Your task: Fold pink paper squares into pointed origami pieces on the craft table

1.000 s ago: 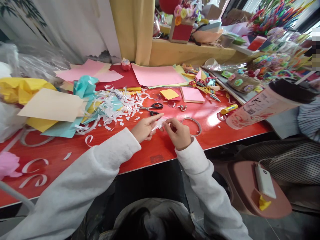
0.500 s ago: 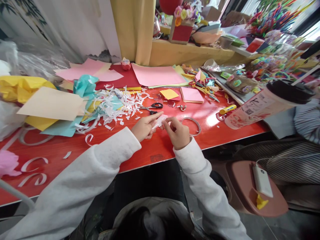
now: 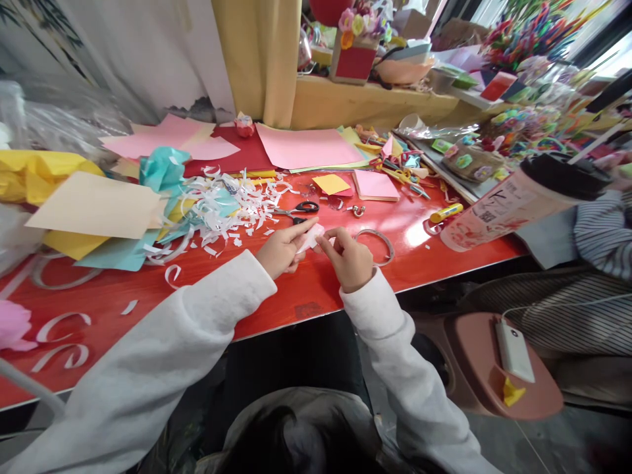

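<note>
A small piece of pale pink paper [image 3: 311,237] is held up between two hands, over the red table [image 3: 306,283]. Its left end is gripped by the left hand [image 3: 281,250], with the pointing finger laid out straight along the top edge. Its right side is pinched by the thumb and finger of the right hand [image 3: 350,260]. From the left hand the paper lies at two o'clock, and from the right hand at ten o'clock. It is touched by both hands, so neither one is nearer. Its long way seems to run from eight to two o'clock, but part of it is hidden by fingers. Around the paper, black scissors [image 3: 292,213] are seen at eleven o'clock, a whitish ring [image 3: 392,249] at three, a heap of white strips [image 3: 232,204] at ten, and a yellow square [image 3: 330,184] just past twelve.
</note>
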A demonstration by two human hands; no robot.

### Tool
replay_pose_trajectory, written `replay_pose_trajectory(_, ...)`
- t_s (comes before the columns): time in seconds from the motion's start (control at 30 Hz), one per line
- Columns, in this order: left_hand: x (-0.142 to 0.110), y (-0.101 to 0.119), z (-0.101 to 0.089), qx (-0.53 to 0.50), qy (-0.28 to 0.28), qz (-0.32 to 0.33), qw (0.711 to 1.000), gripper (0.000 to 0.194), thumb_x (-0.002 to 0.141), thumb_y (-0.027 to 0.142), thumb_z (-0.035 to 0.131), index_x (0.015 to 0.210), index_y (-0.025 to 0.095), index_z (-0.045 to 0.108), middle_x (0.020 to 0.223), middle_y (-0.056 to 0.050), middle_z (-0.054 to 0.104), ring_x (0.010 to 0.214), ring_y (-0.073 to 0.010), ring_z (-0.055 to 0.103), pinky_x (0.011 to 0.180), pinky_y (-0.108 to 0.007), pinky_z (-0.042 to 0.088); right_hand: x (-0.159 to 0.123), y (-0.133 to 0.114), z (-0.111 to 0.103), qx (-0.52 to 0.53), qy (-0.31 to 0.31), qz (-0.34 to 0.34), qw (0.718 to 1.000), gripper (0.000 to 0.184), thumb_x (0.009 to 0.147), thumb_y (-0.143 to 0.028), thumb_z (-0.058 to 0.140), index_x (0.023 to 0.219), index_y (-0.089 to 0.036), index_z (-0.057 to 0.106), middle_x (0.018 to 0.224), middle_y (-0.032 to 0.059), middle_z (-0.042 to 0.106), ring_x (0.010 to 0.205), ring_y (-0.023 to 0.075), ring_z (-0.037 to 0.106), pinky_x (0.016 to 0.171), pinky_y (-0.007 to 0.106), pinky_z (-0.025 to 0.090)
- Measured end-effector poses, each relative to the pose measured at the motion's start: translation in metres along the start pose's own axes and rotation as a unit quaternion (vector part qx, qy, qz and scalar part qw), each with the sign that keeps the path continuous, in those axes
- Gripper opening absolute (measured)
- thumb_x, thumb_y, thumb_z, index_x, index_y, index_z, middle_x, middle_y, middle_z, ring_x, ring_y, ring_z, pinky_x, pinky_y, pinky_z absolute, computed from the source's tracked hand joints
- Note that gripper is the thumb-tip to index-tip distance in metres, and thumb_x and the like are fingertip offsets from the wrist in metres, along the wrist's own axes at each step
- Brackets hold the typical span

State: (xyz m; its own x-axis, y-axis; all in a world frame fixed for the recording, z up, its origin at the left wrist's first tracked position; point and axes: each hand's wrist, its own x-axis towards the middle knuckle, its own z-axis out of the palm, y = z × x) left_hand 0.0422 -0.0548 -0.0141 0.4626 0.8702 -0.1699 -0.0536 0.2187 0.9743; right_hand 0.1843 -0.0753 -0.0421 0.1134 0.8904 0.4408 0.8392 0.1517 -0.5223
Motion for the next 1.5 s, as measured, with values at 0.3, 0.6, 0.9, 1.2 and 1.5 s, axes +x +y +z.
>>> replay_pose_trajectory(0.3,0.0006,0.0006,0.0007,0.029,-0.007,-0.013,0.999,0.044,0.082,0.013,0.036,0.126,0.019,0.036,0.067,-0.002,0.051,0.040,-0.0022,0.029,0.034,-0.015,0.018,0.0032,0.0041,0.0011,0.004,0.021,0.032,0.999,0.037,0.070,-0.054,0.049,0.061,-0.019,0.053,0.045,-0.0031,0.042,0.041,0.0078,0.035,0.045,0.021,0.023)
replay_pose_trajectory(0.6,0.0027,0.0012,-0.0072,0.066,0.005,-0.011,0.998,0.044,0.081,0.017,0.038,0.125,0.016,0.037,0.081,-0.007,0.057,0.039,-0.0016,0.028,0.033,-0.016,0.020,0.0001,0.0049,-0.0059,0.175,0.068,0.033,0.982,0.031,0.080,-0.044,0.040,0.064,-0.018,0.045,0.051,-0.0033,0.040,0.045,0.0070,0.035,0.047,0.021,0.030)
replay_pose_trajectory(0.9,0.0054,-0.0021,-0.0075,0.045,-0.012,-0.027,0.999,0.036,0.080,0.020,0.043,0.115,0.012,0.046,0.065,-0.001,0.048,0.040,-0.0023,0.031,0.033,-0.014,0.021,-0.0006,0.0034,-0.0019,0.138,-0.031,-0.022,0.990,0.024,0.078,-0.039,0.045,0.071,-0.017,0.051,0.050,-0.0048,0.041,0.044,0.0060,0.036,0.046,0.020,0.029)
replay_pose_trajectory(1.2,0.0039,-0.0025,-0.0066,0.024,-0.033,-0.021,0.999,0.035,0.080,0.018,0.040,0.114,0.012,0.047,0.076,-0.006,0.056,0.040,-0.0016,0.026,0.032,-0.013,0.021,-0.0003,0.0042,0.0000,0.124,-0.024,-0.010,0.992,0.026,0.078,-0.041,0.044,0.071,-0.017,0.052,0.051,-0.0037,0.044,0.046,0.0064,0.038,0.048,0.019,0.029)
replay_pose_trajectory(1.5,0.0052,-0.0041,-0.0051,-0.018,-0.032,-0.031,0.999,0.032,0.079,0.021,0.044,0.109,0.014,0.051,0.073,-0.005,0.057,0.038,-0.0005,0.024,0.033,-0.014,0.017,-0.0001,0.0034,0.0009,0.107,-0.018,0.014,0.994,0.027,0.078,-0.042,0.045,0.072,-0.017,0.053,0.053,-0.0031,0.045,0.047,0.0071,0.038,0.049,0.020,0.029)
